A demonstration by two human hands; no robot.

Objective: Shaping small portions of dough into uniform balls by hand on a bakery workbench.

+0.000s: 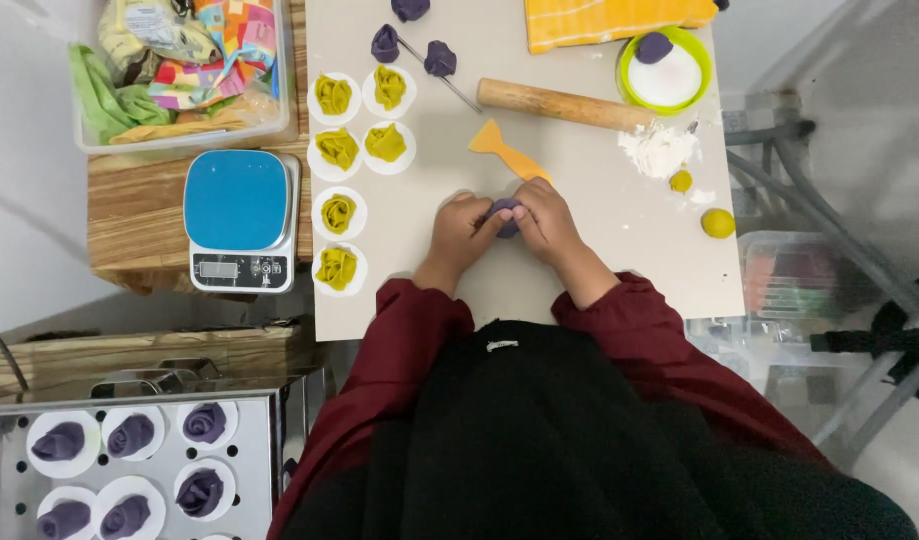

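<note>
**Shaping purple dough at a crowded work table**

Pressing in from both sides, the left hand [462,226] and the right hand [542,215] close their fingers around a small piece of purple dough [505,215], which sits between them at the near middle of the pale work board [599,260]. Both sets of fingers are curled narrowly on the dough, the fingertips touching it and nearly meeting over it. Just beyond the right hand lies an orange plastic scraper [507,152], and farther back a wooden rolling pin [561,104] rests beside a green-rimmed bowl [665,70] of white flour holding another purple lump. To the left of the hands, six yellow-green dough roses [337,212] stand on round white papers in two columns. Three more purple dough pieces [384,44] lie at the far edge of the board, and two small yellow dough balls [717,222] sit to the right near a spill of flour [657,150]. A blue kitchen scale [239,218] stands on a wooden surface left of the board. Finished purple roses [131,435] fill a metal tray [259,440] at lower left.
</note>
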